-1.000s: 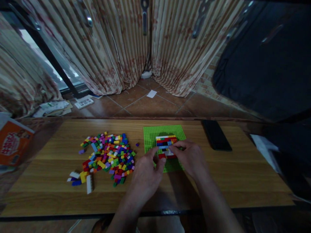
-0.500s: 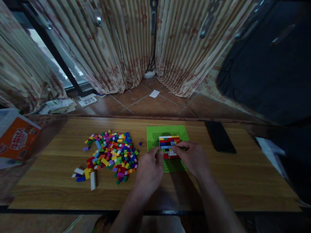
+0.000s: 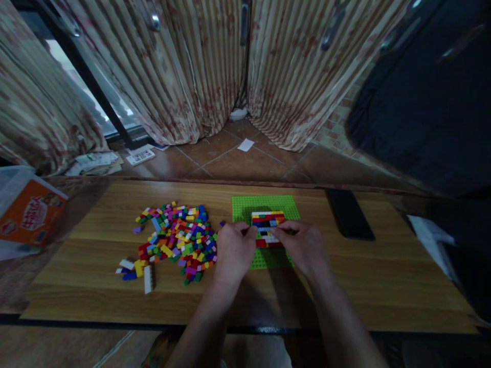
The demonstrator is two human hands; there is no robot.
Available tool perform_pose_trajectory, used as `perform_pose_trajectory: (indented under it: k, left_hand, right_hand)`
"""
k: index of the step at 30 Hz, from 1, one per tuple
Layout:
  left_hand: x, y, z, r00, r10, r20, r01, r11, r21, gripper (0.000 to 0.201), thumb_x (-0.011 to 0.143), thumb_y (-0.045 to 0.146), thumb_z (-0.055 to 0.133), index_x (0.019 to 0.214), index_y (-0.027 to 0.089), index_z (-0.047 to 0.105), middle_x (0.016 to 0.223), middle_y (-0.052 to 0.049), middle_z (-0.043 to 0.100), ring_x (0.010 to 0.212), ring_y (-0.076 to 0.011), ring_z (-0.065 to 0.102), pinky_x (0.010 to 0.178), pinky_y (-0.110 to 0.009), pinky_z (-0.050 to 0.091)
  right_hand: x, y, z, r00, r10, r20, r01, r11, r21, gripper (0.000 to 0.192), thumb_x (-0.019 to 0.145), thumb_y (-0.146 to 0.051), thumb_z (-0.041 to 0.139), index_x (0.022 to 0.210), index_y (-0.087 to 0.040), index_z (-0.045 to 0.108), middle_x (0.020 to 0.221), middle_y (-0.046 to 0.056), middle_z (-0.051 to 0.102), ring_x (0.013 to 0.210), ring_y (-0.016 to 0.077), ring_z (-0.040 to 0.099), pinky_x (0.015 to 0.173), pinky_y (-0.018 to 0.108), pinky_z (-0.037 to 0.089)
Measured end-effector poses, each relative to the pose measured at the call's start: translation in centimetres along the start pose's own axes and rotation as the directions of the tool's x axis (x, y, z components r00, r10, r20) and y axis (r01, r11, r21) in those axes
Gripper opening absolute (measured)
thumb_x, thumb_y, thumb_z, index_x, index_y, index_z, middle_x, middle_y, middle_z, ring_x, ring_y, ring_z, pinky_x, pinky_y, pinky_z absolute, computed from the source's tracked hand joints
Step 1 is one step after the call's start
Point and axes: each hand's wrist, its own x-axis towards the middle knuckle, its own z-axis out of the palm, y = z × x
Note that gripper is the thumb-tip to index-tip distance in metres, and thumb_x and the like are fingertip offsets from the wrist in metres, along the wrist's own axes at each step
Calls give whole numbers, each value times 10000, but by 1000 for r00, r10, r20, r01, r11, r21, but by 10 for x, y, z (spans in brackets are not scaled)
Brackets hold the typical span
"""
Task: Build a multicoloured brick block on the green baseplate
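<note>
A low block of colourful toy bricks (image 3: 267,217) stands on a green studded baseplate (image 3: 241,203). White, yellow, red and blue rows show in it. Along its middle lies a light blue toy brick (image 3: 263,229). My left hand (image 3: 235,250) pinches at the left end of that brick, thumb and fingertips closed. At its right end, my right hand (image 3: 304,248) does the same with thumb and forefinger. The fingertips partly cover the sides of the block.
Left of the baseplate spreads a pile of loose toy bricks (image 3: 180,240), with a long white brick (image 3: 148,279) near its front. A black phone-like slab (image 3: 350,214) lies right on the wooden table (image 3: 95,301). A plastic tub (image 3: 32,212) with an orange label stands beyond the left edge.
My left hand has shifted slightly upward, its fingers bent closer to the block. My right hand stays at the block's right side. The whole view has tilted a little.
</note>
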Motion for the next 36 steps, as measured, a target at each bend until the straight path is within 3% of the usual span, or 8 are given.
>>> perform_pose_trajectory:
  k: [8, 13, 15, 18, 22, 26, 30, 36]
  left_hand:
    - [1, -4, 2, 1000, 16, 0, -16, 1000, -8, 266, 810, 271, 556, 597, 152, 661, 501, 14, 520, 485, -108, 456, 512, -232, 292]
    - [-4, -6, -1, 999, 49, -5, -49, 998, 34, 302, 855, 288, 521, 598, 160, 616, 526, 18, 515, 523, -110, 460, 534, -235, 288]
    - [-3, -8, -6, 999, 44, -19, -44, 999, 1, 336, 871, 299, 499, 573, 163, 576, 510, 27, 481, 512, -107, 443, 529, -234, 285]
    - [1, -11, -15, 997, 30, -76, -44, 981, -189, 341, 877, 333, 494, 589, 163, 563, 521, 33, 476, 521, -100, 444, 528, -222, 308]
    - [0, -7, -28, 987, -34, -158, -45, 880, -472, 303, 854, 380, 531, 677, 150, 619, 565, 32, 512, 509, -85, 422, 503, -212, 318]
    - [-5, -1, -45, 971, -143, -191, -24, 738, -675, 265, 832, 394, 581, 796, 145, 667, 593, 32, 527, 477, -67, 391, 462, -200, 300]
    - [-3, -4, -69, 936, -215, -279, -114, 564, -818, 211, 765, 350, 675, 789, 140, 672, 616, 28, 540, 509, -56, 416, 466, -173, 303]
    - [-2, -15, -90, 917, -265, -299, -148, 469, -871, 176, 709, 297, 727, 730, 130, 676, 613, 17, 550, 510, -56, 431, 464, -176, 315]
  right_hand:
    - [3, 7, 3, 999, -51, 13, 50, 998, 26, 248, 728, -446, 651, 706, -220, 750, 711, 44, 711, 636, 202, 626, 603, 320, 434]
    - [8, 11, -4, 998, -1, 65, -9, 987, 163, 244, 702, -437, 682, 712, -204, 753, 706, 40, 727, 672, 210, 651, 632, 318, 455]
    - [11, 13, -12, 999, 52, 15, -54, 973, 223, 258, 691, -442, 702, 713, -190, 752, 687, 40, 723, 660, 207, 648, 614, 309, 455]
    - [14, 13, -26, 977, 130, -169, -69, 943, 325, 273, 697, -449, 712, 726, -179, 744, 670, 31, 708, 634, 187, 627, 579, 288, 448]
    - [13, 8, -31, 935, 173, -309, -35, 913, 407, 251, 707, -430, 727, 759, -185, 735, 661, 16, 686, 619, 163, 599, 550, 262, 446]
    - [10, -3, -21, 938, 141, -316, 3, 910, 415, 249, 722, -413, 714, 799, -177, 732, 693, 27, 689, 633, 165, 601, 560, 263, 460]
    - [10, -7, -12, 949, 94, -302, 35, 918, 395, 296, 728, -439, 691, 833, -165, 732, 759, 61, 712, 671, 197, 635, 617, 310, 495]
    - [16, 3, 8, 973, -107, -202, 116, 993, 31, 530, 758, -578, 619, 1069, -157, 699, 1092, 152, 672, 1032, 317, 606, 895, 475, 458]
